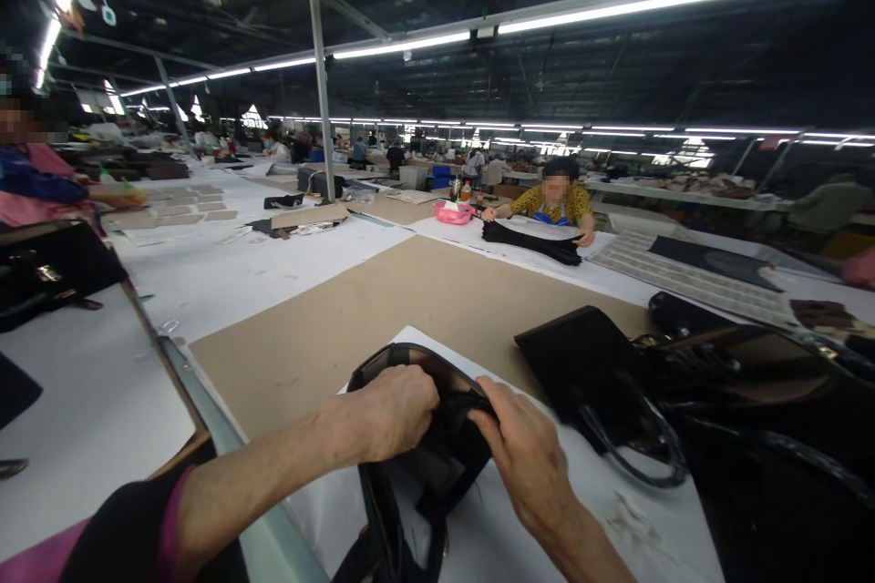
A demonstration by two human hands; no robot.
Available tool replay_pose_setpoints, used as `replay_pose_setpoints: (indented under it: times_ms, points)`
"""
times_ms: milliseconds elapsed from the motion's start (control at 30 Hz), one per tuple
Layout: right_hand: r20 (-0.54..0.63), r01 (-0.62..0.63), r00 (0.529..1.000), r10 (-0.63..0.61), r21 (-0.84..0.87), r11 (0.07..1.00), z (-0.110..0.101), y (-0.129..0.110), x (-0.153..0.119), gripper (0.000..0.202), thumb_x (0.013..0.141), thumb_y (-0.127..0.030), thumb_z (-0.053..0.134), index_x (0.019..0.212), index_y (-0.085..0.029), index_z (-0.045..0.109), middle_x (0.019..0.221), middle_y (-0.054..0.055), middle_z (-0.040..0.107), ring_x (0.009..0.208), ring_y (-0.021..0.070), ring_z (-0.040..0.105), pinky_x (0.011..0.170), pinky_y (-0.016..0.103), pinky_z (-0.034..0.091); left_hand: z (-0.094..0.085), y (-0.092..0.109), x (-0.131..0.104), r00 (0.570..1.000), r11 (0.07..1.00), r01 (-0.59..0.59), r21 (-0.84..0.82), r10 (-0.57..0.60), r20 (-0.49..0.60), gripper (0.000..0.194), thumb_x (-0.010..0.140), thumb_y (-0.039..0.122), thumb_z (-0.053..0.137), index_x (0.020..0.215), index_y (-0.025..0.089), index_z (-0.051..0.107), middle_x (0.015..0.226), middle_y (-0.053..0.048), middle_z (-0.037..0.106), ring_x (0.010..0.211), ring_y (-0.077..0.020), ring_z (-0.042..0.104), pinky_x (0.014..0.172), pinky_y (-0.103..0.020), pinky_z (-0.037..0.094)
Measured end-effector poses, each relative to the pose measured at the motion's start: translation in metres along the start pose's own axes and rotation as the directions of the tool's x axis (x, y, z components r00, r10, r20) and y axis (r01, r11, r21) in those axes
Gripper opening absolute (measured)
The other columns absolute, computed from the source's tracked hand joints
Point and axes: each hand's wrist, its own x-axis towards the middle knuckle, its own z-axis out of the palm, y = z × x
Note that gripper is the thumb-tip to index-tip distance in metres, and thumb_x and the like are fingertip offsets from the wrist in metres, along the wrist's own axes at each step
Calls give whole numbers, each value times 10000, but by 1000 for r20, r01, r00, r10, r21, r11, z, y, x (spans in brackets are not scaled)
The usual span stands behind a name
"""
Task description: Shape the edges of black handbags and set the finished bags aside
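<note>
A black bag lies on a white sheet in front of me, its opening turned upward and dark inside. My left hand reaches over the opening with its fingers curled tight at the bag's material; the fingertips are hidden. On the right side, my right hand grips the bag's edge between thumb and fingers. Black straps or edging hang down toward me below the left wrist.
Finished-looking black bags with wrapped handles crowd the right side. Under the white sheet lies a tan board. Across the table a co-worker holds a stack of black pieces beside a pink basket. Another person sits at left.
</note>
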Motion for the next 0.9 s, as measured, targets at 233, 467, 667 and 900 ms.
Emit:
replay_pose_setpoints:
  times_ms: [233,467,667,900]
  points:
    - [57,-96,994,89,125,988,-4,-1,12,238,879,-314,391,1007,-194,552,848,37,643,742,170,599,674,271,446,-6,-6,5,937,940,340,13,-337,-93,221,743,135,413,697,146,629,722,-91,645,626,-193,598,572,-273,431]
    - [17,-138,990,137,192,972,6,0,7,228,879,-349,389,962,-217,554,763,8,616,675,153,570,624,265,405,-9,17,-1,933,881,360,308,-347,-97,244,582,42,555,818,83,600,780,-131,636,741,-293,604,633,-372,470]
    - [18,-154,988,154,215,964,5,-1,8,241,874,-372,387,934,-221,564,742,3,608,654,147,562,604,252,402,-14,5,-1,909,865,315,392,-157,-385,149,632,61,503,747,136,561,864,-102,558,850,-273,523,689,-376,441]
    - [46,-188,982,183,231,955,6,1,10,243,870,-395,381,900,-229,555,723,-4,589,639,146,540,606,252,390,-15,-21,4,943,968,170,184,-106,-317,166,765,75,366,774,168,503,982,-47,525,794,-152,545,688,-251,450]
